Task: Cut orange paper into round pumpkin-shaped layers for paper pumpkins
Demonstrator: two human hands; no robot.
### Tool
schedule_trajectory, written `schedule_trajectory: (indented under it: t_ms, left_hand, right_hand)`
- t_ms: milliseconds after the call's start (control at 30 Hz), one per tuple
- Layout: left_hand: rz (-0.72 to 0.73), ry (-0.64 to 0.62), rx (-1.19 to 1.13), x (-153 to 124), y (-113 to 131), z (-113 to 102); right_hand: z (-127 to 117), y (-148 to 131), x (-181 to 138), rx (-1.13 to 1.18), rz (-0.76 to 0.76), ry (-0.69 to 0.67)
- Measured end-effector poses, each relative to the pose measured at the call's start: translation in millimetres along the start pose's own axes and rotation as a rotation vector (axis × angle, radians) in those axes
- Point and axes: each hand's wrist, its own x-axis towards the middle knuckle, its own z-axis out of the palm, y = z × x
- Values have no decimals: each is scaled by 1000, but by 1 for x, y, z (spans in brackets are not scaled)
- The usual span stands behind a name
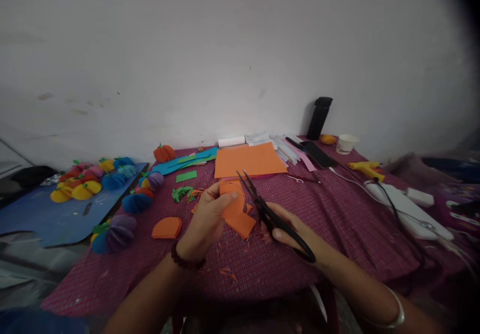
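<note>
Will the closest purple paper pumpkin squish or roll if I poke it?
The purple paper pumpkin would probably squish a bit, because its fins look thin. It may feel light, since it looks made of paper. Its rounded sides might let it roll.

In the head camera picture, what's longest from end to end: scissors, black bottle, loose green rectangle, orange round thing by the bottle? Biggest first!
1. Scissors, though they're also nearer the camera
2. Black bottle
3. Green rectangle
4. Orange round thing

That's only how they look here.
</note>
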Motion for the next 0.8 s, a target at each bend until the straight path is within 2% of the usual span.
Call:
schedule_trajectory:
  t_ms: [167,533,800]
  left_hand:
    - [-22,-22,76,0,-9,2]
    - [7,-19,147,-1,-16,5]
    - [21,-21,168,-2,-17,6]
  right_hand:
    - [6,7,3,14,-18,-28]
    - [13,9,2,-36,-43,73]
    - [17,29,0,100,-56,75]
